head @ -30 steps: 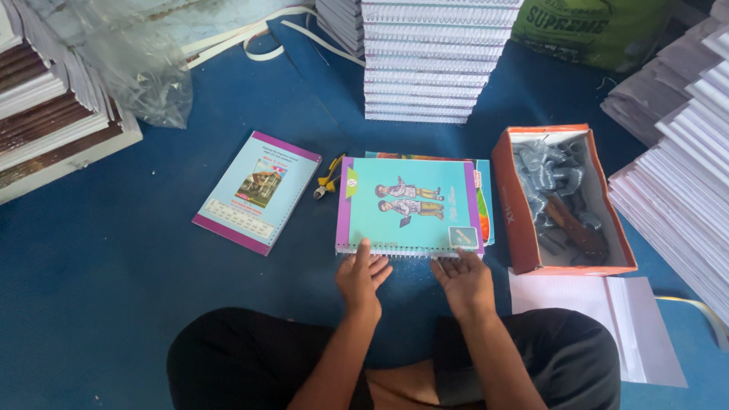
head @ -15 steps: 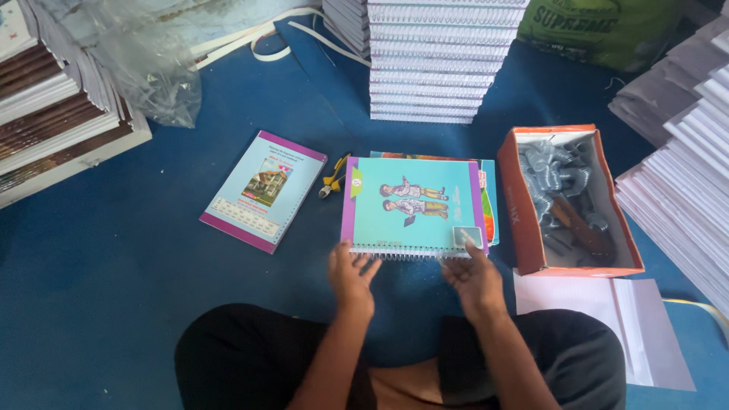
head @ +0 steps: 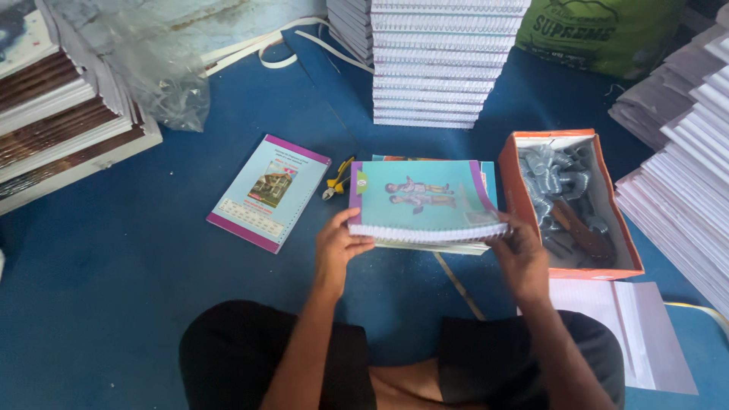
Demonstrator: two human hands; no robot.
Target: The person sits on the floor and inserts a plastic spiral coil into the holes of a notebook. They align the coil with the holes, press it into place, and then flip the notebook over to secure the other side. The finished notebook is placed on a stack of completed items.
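Observation:
I hold a spiral-bound notebook (head: 421,199) with a teal cover showing two drawn figures, lifted by its near edge above a few more notebooks lying underneath. My left hand (head: 338,247) grips its near left corner. My right hand (head: 520,254) grips its near right corner. The white spiral binding runs along the near edge between both hands.
A second notebook (head: 267,191) with a purple border lies to the left, with yellow-handled pliers (head: 336,178) beside it. An orange box (head: 568,201) of metal coils stands to the right. Tall stacks of bound notebooks (head: 440,61) rise behind and on both sides. White sheets (head: 630,334) lie lower right.
Both hands went from resting flat on the blue surface near the notebook to gripping its near corners and raising that edge.

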